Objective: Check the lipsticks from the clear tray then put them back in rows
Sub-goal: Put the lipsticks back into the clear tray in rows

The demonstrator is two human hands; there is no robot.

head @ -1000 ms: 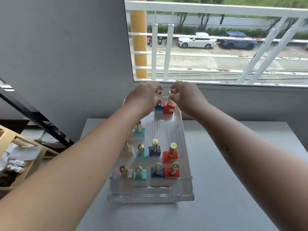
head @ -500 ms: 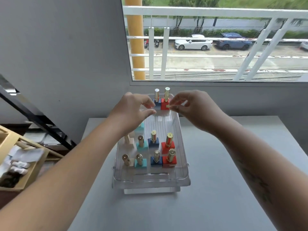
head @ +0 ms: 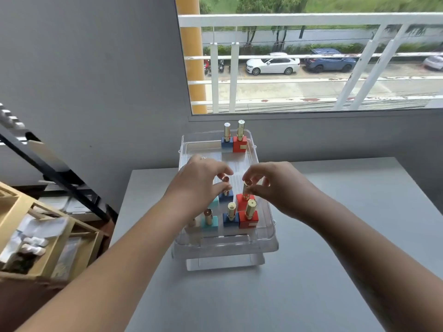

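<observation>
A clear tray [head: 263, 238] stands on the grey table with gold lipsticks on coloured block bases. At its far end stand a dark blue-based lipstick [head: 226, 140] and a red-based one [head: 240, 140], side by side. My left hand [head: 201, 180] pinches the gold tube of a dark blue-based lipstick [head: 225, 193] in the middle row. My right hand [head: 271, 185] pinches the tube of a red-based lipstick [head: 244, 195] beside it. The near row holds teal [head: 210, 220], blue [head: 231, 215] and red [head: 249, 215] ones; a pale one is mostly hidden by my left wrist.
The grey table [head: 311, 271] lies against a grey wall under a wide window. To the left, below table level, are a wooden shelf [head: 36, 236] holding small items and a black slanted rail [head: 55, 178].
Both hands have left the two lipsticks at the tray's far end and come back toward me. They now pinch the blue and red lipsticks in the middle row.
</observation>
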